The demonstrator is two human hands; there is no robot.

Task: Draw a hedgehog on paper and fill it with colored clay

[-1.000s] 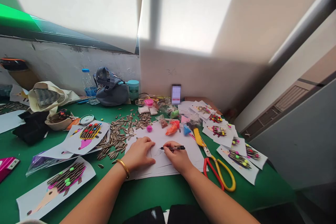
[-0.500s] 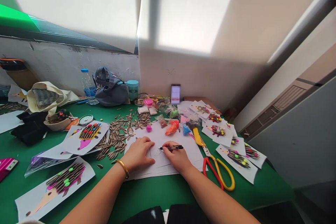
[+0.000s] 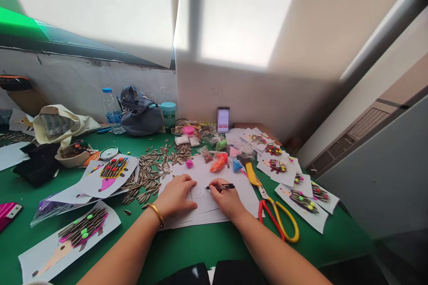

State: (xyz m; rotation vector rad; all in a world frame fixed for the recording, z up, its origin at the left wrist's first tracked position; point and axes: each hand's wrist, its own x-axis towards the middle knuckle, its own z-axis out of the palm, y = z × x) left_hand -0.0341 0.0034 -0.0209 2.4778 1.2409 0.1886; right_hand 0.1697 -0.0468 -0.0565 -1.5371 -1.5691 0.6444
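Note:
A dark pen (image 3: 224, 186) is pinched in my right hand (image 3: 224, 199), its tip at the white paper (image 3: 214, 216). Faint curved lines show on the sheet just left of the tip. My left hand (image 3: 178, 197) lies on the left part of the same paper, fingers and thumb apart, holding nothing. Beyond the hands, a pink clay ball (image 3: 189, 164) and bags of orange clay (image 3: 219, 162) and blue clay (image 3: 237, 165) rest on the paper's far side. Scissors (image 3: 264, 191) with red and yellow handles lie right of my right hand.
Striped sunflower seeds (image 3: 150, 173) are spread left of the paper. Hedgehog pictures with seed spines lie at the right (image 3: 302, 202) and left (image 3: 72, 238). Along the wall stand a water bottle (image 3: 113, 111), a grey-blue bag (image 3: 140, 113), a teal cup (image 3: 169, 115) and a phone (image 3: 223, 119).
My right hand has shifted slightly to the right with the pen, so the drawn curve shows more plainly. My left hand stays where it was.

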